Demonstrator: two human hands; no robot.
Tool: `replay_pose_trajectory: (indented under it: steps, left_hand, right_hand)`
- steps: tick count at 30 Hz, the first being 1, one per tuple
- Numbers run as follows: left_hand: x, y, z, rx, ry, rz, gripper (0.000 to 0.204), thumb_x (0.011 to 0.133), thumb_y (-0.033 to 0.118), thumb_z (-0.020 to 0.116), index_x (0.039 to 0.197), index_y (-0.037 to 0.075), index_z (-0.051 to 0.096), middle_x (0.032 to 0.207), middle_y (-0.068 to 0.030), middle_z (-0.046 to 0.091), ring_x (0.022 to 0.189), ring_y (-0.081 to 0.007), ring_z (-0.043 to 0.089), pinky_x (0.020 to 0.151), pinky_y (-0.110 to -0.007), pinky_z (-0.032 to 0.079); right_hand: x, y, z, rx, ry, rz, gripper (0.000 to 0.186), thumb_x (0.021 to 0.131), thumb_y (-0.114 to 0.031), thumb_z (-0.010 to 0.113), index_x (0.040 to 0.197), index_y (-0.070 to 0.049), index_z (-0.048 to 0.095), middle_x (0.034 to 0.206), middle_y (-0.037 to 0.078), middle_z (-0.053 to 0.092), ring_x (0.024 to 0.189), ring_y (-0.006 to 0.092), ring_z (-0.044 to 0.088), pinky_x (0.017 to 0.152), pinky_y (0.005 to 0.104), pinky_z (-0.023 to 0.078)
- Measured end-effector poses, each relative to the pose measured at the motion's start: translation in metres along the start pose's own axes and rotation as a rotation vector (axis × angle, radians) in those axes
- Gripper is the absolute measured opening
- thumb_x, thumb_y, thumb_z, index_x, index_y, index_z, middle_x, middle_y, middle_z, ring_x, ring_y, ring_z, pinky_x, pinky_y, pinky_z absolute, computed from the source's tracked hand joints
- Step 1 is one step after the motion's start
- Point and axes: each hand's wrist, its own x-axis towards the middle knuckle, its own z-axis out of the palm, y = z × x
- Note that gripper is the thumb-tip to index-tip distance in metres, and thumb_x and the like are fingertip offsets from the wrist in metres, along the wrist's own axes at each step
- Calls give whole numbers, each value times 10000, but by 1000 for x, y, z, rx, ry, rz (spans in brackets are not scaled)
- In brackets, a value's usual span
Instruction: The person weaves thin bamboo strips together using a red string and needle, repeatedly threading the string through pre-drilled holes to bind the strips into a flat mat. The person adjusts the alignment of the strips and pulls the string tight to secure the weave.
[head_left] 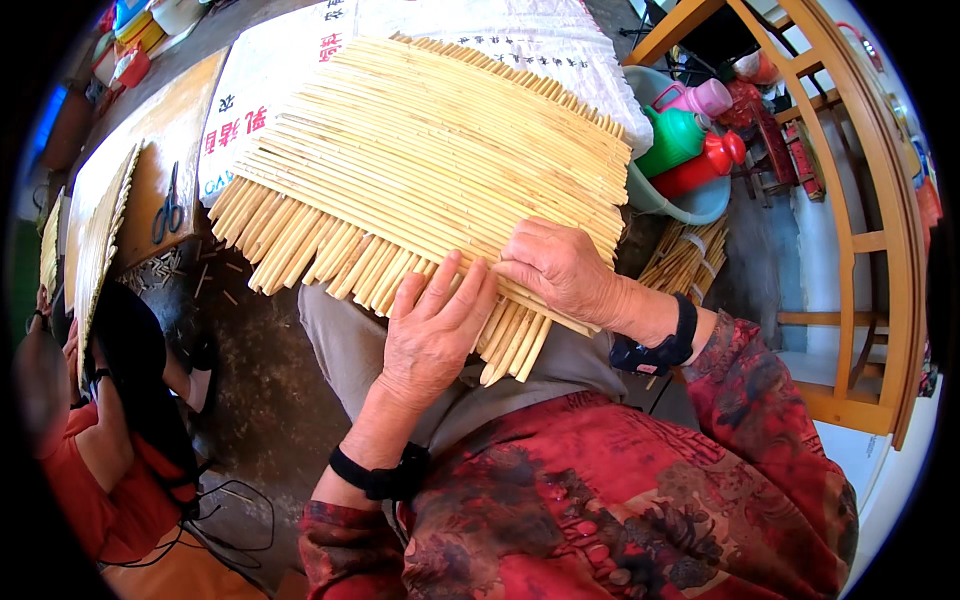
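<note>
Across my lap and the table edge lies a wide mat of pale yellow plant stalks, laid side by side. Under its near edge, a second layer of stalks runs crosswise, their uneven ends sticking out toward me. My left hand rests flat near that edge, fingers stretched out over the stalks. Close beside it, my right hand is closed, thumb and fingers pinching a stalk at the near edge. Its fingertips are partly hidden, so any thread or needle there cannot be made out.
A printed white sack cloth covers the table beyond. Dark scissors lie on a wooden board at left. At left another person holds a similar mat. To the right are a basin with flasks, bundled stalks and a wooden frame.
</note>
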Motion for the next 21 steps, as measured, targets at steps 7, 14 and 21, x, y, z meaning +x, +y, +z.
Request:
replay_pose_trajectory:
  steps: [7, 14, 21]
  left_hand:
    - [-2, 0, 3, 14, 18, 24, 384, 838, 181, 536, 1201, 99, 630, 1299, -44, 566, 1241, -237, 515, 938, -431, 397]
    - [-1, 2, 3, 1, 61, 2, 353, 823, 163, 542, 1145, 89, 669, 1262, -40, 608, 1217, -235, 544, 946, -410, 379]
    - [-1, 5, 5, 6, 51, -4, 360, 817, 170, 553, 1153, 104, 663, 1267, -22, 595, 1227, -226, 536, 925, -424, 396]
  right_hand:
    - [3, 10, 3, 17, -21, -110, 183, 812, -114, 689, 731, -20, 554, 687, 116, 470, 681, 316, 508, 599, 406, 414]
    - [-4, 8, 7, 76, 56, -85, 138, 803, -79, 689, 756, -23, 572, 680, 109, 470, 664, 316, 490, 593, 404, 401]
    - [-4, 13, 9, 45, 129, -178, 142, 796, -62, 695, 752, -22, 566, 671, 102, 458, 648, 312, 491, 588, 395, 402]
